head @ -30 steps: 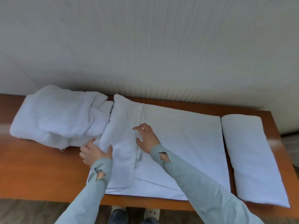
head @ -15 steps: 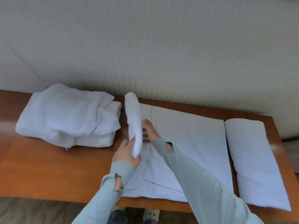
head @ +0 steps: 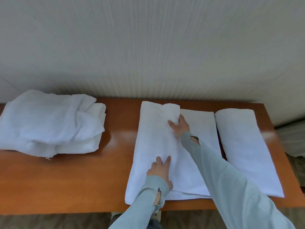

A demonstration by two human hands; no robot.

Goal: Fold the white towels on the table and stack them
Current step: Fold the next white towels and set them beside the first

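Right hand (head: 179,128): fingers curled round a bunched fold at the far end of the middle towel (head: 158,146), thumb on top, gripping it. Left hand (head: 160,171): fingers straight and spread, pressing flat on the near half of the same towel, holding nothing. Both wrists come out of light grey-green sleeves (head: 222,171) with a thumb slit; right forearm crosses over the towel's right part, left forearm comes up from the near edge.

Middle towel: on the table right of centre, long axis near-to-far, slightly tilted with the far end leaning right. Folded over lengthwise, thicker left panel on top, a thinner single layer sticking out on the right side and at the near edge. Far end near the wall, near end close to the table's front edge.

Folded towel (head: 244,151): just right of the middle one, narrow gap of wood between them, long axis also near-to-far, rounded fold at the far end, near end fanning toward the right.

Towel pile (head: 49,123): loose, rumpled, at the table's left end, well apart from the middle towel, bare wood between. A thread hangs at its near edge.

Table (head: 66,179): orange-brown glossy wood, pushed against a pale wall (head: 148,47) with fine vertical ribbing. Brownish floor below the front edge; pale fabric at far right, unclear what.
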